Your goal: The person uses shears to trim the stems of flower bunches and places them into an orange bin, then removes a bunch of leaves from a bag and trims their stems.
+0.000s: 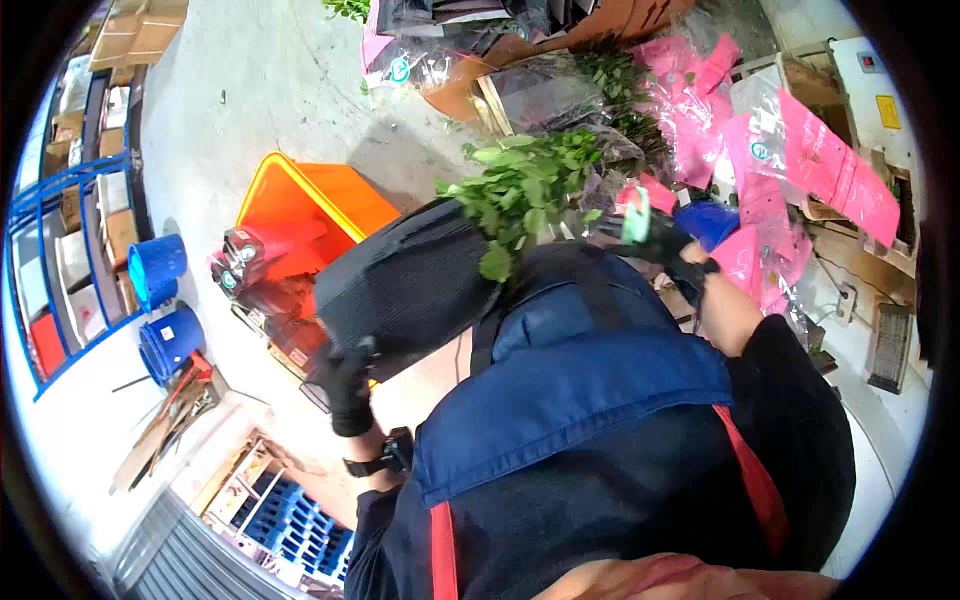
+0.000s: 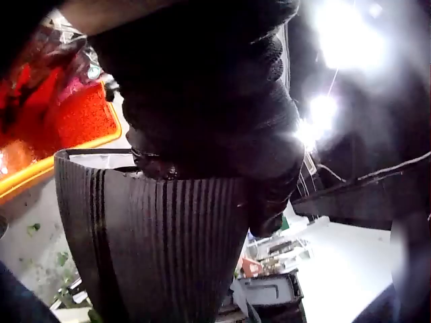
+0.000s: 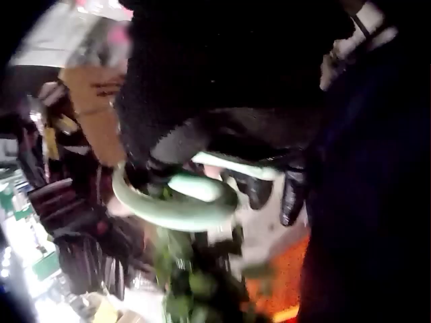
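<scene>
Over on the person's left stands an orange bin [image 1: 345,190] with red plastic packets [image 1: 290,245] inside; farther out are two blue buckets [image 1: 172,345] and blue-framed shelving [image 1: 75,180]. Pink wrappers [image 1: 690,125] heap up on the other side, tangled with clear plastic, below a brown cardboard box [image 1: 640,18].

In front of the person's blue apron [image 1: 570,410] is a dark ribbed sleeve [image 1: 405,285], blocking part of the bin from above. Its long axis slants across the body, the wide rim toward the person's left and the other end toward their right and a little forward. Leafy stems [image 1: 525,185] spread beside that end, pointing away from the rim.

The gloved left hand [image 1: 347,385] grips the sleeve by its rim, fingers hooked over the edge. The gloved right hand [image 1: 660,243], near the leaves, is closed around a pale green handle [image 1: 636,215]; that wrist's view is dark and blurred, so what the handle belongs to I can't fairly say.
</scene>
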A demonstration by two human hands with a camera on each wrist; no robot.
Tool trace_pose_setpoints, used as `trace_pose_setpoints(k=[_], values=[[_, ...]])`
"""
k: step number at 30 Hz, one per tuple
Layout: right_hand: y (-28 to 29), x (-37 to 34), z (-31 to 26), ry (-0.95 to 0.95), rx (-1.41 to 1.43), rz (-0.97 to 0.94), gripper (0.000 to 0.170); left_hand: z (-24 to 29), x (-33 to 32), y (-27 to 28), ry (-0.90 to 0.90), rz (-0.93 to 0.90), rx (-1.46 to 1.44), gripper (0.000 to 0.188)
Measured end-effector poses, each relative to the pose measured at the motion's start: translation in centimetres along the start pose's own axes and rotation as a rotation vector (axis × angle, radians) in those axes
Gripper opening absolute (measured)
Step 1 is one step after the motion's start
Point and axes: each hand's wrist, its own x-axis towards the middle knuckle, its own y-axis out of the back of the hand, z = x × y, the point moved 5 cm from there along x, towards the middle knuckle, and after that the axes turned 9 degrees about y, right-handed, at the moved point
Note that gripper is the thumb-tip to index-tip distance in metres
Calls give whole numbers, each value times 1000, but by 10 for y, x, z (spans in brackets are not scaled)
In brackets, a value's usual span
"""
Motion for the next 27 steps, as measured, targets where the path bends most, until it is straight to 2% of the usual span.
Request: trace_pose_setpoints(k=[1, 3, 4, 5, 6, 7, 9, 11, 13, 14, 16, 17, 18, 19, 20, 21, 22, 24, 26, 27], values=[[54, 30, 44, 147, -207, -58, 39, 1, -4, -17, 16, -29, 50, 16], [-30, 67, 27, 61, 37, 262, 29, -3, -8, -56, 38, -231, -16, 17], [-74, 84, 19, 49, 162, 429, 25, -1, -12, -77, 38, -263, -10, 18], [-70, 96, 25, 80, 234, 350, 30, 1, -16, -95, 39, -295, -5, 19], [-91, 95, 13, 129, 260, 411, 24, 0, -19, -107, 54, -372, -1, 27], [-78, 90, 10, 175, 261, 589, 21, 4, -17, -105, 151, -477, 379, 23], [-21, 111, 21, 65, 297, 253, 22, 43, -19, -103, -138, -823, 597, 17], [-60, 97, 2, 160, 231, 198, 24, 36, 26, -40, 146, -723, 626, 29], [-51, 104, 16, 183, 150, 252, 27, 102, 45, -55, -124, -311, 580, 48], [-46, 107, 23, 193, 109, 279, 29, 104, 58, -84, -368, -383, 624, 57], [-51, 97, 27, 215, -33, 313, 25, 53, 99, -142, -392, -654, 716, 74], [-55, 89, 23, 234, -136, 318, 23, 11, 118, -161, -163, -854, 764, 82], [-60, 79, 17, 273, -249, 314, 23, -20, 118, -178, -26, -1041, 747, 83], [-67, 68, 5, 399, -384, 270, 23, -40, 111, -196, 114, -1226, 725, 84], [-89, 55, -18, 399, -421, 277, 26, -33, 101, -208, 115, -1213, 636, 84], [-87, 51, -31, 292, -664, 369, 29, -23, 87, -216, 127, -1202, 547, 84], [-78, 45, -36, 235, -684, 407, 31, -16, 76, -221, 207, -1184, 311, 84], [-65, 24, -62, 79, -866, 474, 41, -26, 72, -222, 174, -1179, 409, 87], [-23, -6, -89, 555, -1212, 466, 41, -23, 65, -223, 156, -1181, 444, 94], [-31, -16, -110, 633, -1421, 462, 43, -15, 60, -224, 107, -1169, 525, 94]])
